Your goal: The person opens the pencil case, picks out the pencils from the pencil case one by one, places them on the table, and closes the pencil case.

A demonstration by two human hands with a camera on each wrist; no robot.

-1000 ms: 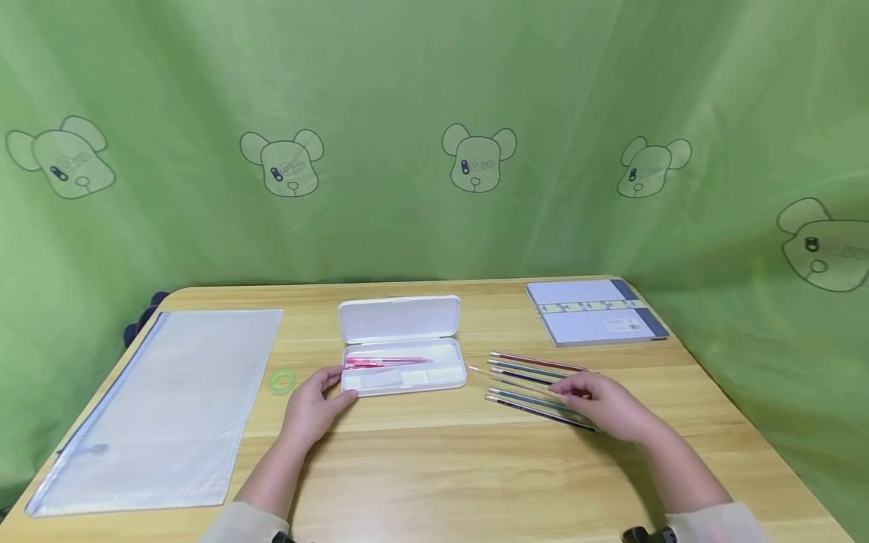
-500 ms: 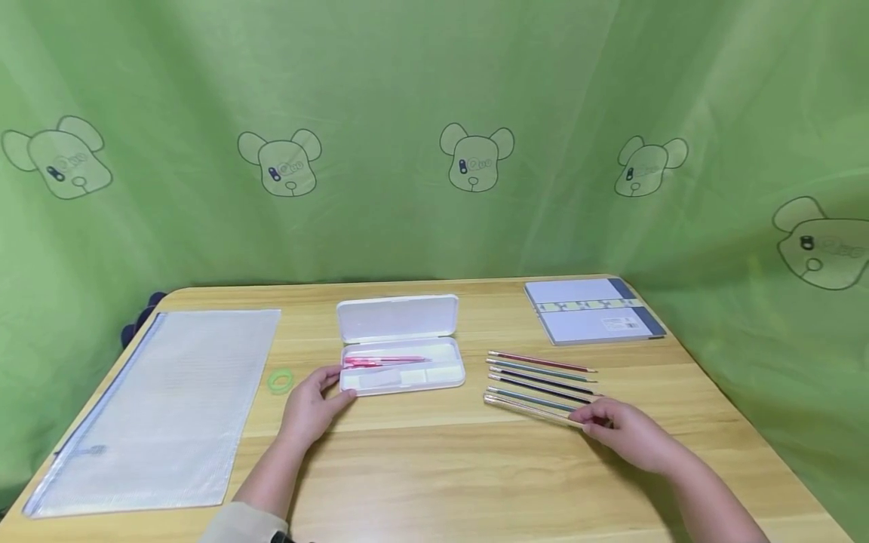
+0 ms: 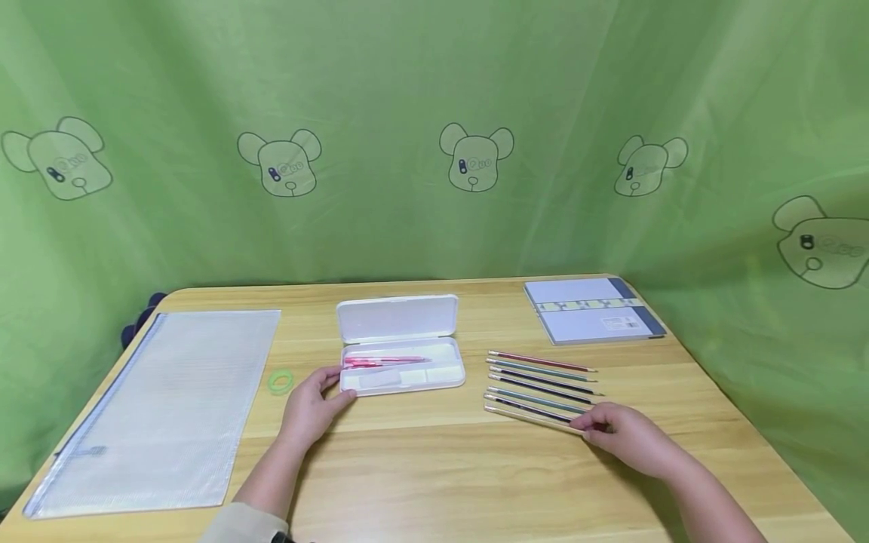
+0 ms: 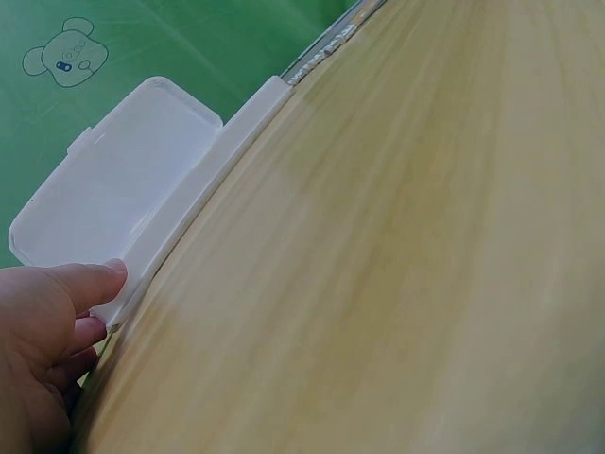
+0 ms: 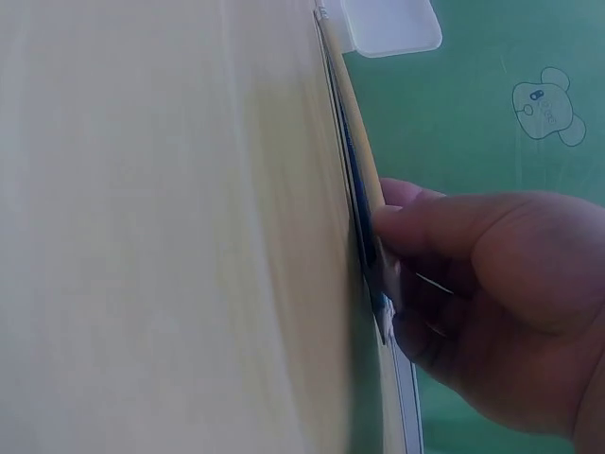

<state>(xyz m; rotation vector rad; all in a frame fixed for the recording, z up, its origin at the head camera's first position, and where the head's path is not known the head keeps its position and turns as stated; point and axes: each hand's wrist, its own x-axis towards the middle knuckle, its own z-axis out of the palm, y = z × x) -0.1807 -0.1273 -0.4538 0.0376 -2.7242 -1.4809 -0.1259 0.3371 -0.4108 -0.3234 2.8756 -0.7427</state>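
A white pencil case lies with its lid raised, holding pink pens and small white pieces of unclear kind. At the case's left end, my left hand grips the corner, thumb in front, as the left wrist view shows too. To the right lies a row of several pencils, among them a red pencil at the back. My right hand pinches a light wood-coloured pencil near its right end, at the front of the row. The right wrist view shows this pencil beside darker ones; its tip is partly hidden by fingers.
On the left lies a translucent zip pouch, with a green ring, perhaps tape, beside it. A notebook with a patterned band sits at the back right. A green curtain hangs behind the wooden table.
My right hand has carried the light pencil from above the middle of the row to its front side, moving towards me and slightly right. My left hand stays on the case.
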